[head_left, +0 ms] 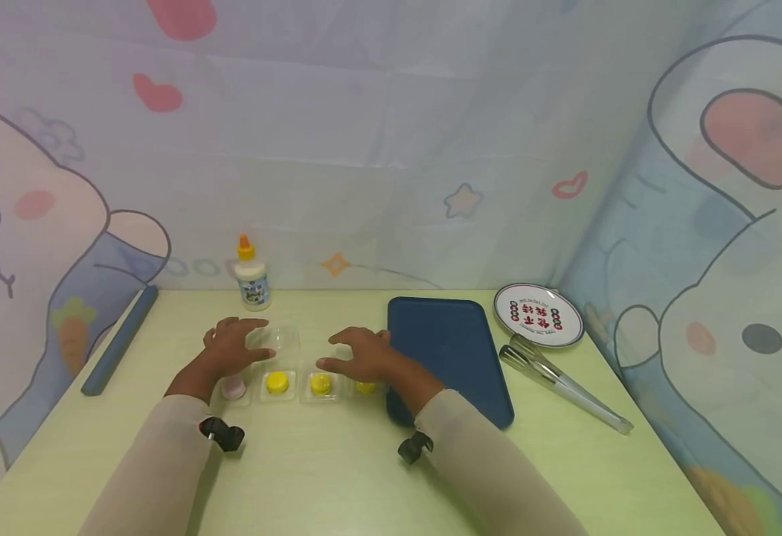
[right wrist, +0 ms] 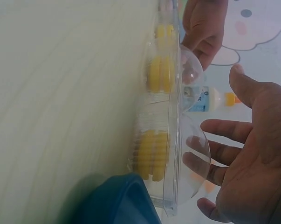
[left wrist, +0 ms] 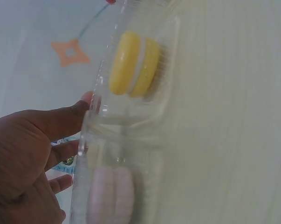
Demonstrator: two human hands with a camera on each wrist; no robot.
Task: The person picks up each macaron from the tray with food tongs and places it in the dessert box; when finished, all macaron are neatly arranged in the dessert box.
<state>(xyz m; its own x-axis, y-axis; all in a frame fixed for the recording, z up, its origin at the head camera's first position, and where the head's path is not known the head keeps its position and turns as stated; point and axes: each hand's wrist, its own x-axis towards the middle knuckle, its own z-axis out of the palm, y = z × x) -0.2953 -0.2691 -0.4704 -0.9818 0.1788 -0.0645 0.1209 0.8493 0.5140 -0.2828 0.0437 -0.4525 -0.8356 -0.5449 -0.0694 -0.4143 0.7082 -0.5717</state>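
Observation:
A row of clear plastic macaron boxes stands on the table, holding a pink macaron (head_left: 233, 387) and yellow macarons (head_left: 277, 382). Domed clear lids (right wrist: 196, 161) show in the right wrist view. My left hand (head_left: 233, 346) is over the left part of the row, thumb and fingers apart; in the left wrist view its thumb tip is right at the clear box edge (left wrist: 96, 105). Over the right part, my right hand (head_left: 364, 356) has its fingers loosely spread, some seen through a dome. Neither hand grips anything.
A blue tray (head_left: 444, 357) lies right of the boxes, partly under my right forearm. Beyond it are a white plate (head_left: 539, 315) with red lettering and metal tongs (head_left: 565, 383). A glue bottle (head_left: 253, 279) stands at the back; a grey-blue bar (head_left: 120, 341) lies far left.

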